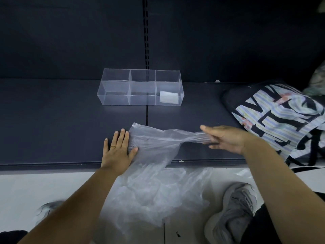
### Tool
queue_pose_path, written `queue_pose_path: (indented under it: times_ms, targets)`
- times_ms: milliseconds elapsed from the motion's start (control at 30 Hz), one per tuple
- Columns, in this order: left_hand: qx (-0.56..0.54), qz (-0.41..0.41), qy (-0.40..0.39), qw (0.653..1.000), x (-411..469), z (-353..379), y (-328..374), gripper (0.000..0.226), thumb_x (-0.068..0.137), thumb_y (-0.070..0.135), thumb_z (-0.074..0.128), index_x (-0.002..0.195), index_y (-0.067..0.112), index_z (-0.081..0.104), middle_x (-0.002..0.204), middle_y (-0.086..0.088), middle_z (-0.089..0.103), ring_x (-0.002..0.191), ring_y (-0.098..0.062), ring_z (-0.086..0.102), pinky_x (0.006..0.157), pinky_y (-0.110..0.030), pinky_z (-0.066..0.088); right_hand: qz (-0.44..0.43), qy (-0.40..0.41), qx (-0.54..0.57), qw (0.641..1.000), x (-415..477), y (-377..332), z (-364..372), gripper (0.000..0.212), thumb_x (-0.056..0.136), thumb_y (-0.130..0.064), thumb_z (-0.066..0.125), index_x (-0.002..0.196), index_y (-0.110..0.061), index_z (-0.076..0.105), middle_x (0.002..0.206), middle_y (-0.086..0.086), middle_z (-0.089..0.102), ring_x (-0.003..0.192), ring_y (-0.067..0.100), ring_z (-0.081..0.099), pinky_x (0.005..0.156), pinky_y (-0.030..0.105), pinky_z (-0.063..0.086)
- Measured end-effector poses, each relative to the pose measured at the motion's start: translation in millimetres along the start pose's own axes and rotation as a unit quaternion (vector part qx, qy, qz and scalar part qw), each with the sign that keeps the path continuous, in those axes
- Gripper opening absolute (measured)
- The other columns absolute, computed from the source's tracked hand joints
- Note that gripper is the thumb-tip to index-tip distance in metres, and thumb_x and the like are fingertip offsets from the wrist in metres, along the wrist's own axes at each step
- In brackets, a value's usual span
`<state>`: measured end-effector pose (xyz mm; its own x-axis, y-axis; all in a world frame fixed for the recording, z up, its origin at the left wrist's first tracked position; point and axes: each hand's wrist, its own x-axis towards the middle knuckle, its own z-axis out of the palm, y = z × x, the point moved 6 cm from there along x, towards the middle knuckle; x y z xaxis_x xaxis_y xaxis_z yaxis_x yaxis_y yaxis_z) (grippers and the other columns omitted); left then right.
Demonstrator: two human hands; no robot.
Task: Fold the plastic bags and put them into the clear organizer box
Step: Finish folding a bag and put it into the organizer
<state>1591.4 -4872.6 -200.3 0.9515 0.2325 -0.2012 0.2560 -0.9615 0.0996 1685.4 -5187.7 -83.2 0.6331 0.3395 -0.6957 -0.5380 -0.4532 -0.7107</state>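
Note:
A clear plastic bag (156, 140) lies stretched across the front of the dark shelf (52, 124). My left hand (117, 149) rests flat on the shelf, its thumb and fingers pressing the bag's left end. My right hand (223, 139) is closed around the bag's gathered right end, pulling it taut. The clear organizer box (140, 87) stands further back on the shelf, divided into several compartments. A folded white bag (168, 97) sits in its front right compartment. More crumpled clear plastic bags (158, 194) hang off the shelf edge onto the floor.
A patterned tote bag (274, 117) with black lettering lies on the shelf at the right, close to my right hand. The shelf's dark back panel (70, 41) rises behind the box. Grey shoes (233, 213) rest on the white floor below.

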Motion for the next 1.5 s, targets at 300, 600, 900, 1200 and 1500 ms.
queue_pose_path:
  times_ms: [300, 600, 900, 1200, 1500]
  targets:
    - [-0.262, -0.151, 0.053, 0.952, 26.4, -45.4, 5.3, 0.059, 0.095, 0.055, 0.038, 0.139, 0.016, 0.043, 0.148, -0.011, 0.039, 0.134, -0.034, 0.031, 0.107, -0.05, 0.025, -0.1, 0.18, -0.173, 0.963, 22.2, -11.6, -38.0, 0.027, 0.081, 0.004, 0.067, 0.104, -0.007, 0.061, 0.078, 0.016, 0.065, 0.061, 0.019, 0.061, 0.061, 0.019, 0.051]
    - [-0.009, 0.112, 0.001, 0.994, 51.6, -4.0, 54.4, 0.069, 0.098, 0.057, 0.013, 0.153, 0.02, -0.006, 0.16, 0.004, -0.013, 0.146, -0.012, -0.015, 0.116, -0.035, -0.015, -0.104, 0.193, -0.132, 0.967, 71.4, -9.2, -67.8, 0.017, 0.081, 0.002, 0.065, 0.098, 0.0, 0.069, 0.059, -0.002, 0.069, 0.051, 0.003, 0.056, 0.05, 0.013, 0.041]
    - [-0.15, 0.013, -0.015, 0.989, 69.1, -25.0, 36.4, 0.068, 0.099, 0.055, 0.021, 0.154, 0.018, 0.007, 0.162, 0.002, 0.0, 0.148, -0.014, -0.006, 0.119, -0.038, -0.009, -0.109, 0.278, 0.042, 0.953, 49.3, -3.8, -50.3, 0.022, 0.098, -0.025, 0.052, 0.097, -0.008, 0.066, 0.072, 0.0, 0.057, 0.061, 0.009, 0.049, 0.052, 0.015, 0.042]
    - [-0.597, -0.426, 0.147, 0.664, -77.8, -1.1, -13.1, 0.041, 0.096, 0.038, 0.053, 0.103, -0.001, 0.062, 0.095, -0.022, 0.066, 0.087, -0.036, 0.062, 0.082, -0.044, 0.05, -0.129, -0.031, -0.062, 0.989, -6.4, 32.3, 88.8, 0.029, 0.079, -0.036, 0.074, 0.106, -0.029, 0.066, 0.113, -0.004, 0.059, 0.102, 0.005, 0.057, 0.088, 0.021, 0.047]
    - [-0.76, -0.424, -0.137, 0.474, -98.3, 22.9, 44.9, 0.046, 0.079, 0.054, 0.067, 0.098, 0.013, 0.065, 0.071, 0.001, 0.074, 0.069, -0.012, 0.067, 0.046, -0.02, 0.049, -0.144, -0.002, -0.13, 0.981, 2.7, 44.6, 107.9, 0.002, 0.082, -0.028, 0.074, 0.082, -0.027, 0.073, 0.102, -0.013, 0.051, 0.091, -0.003, 0.054, 0.084, 0.016, 0.039]
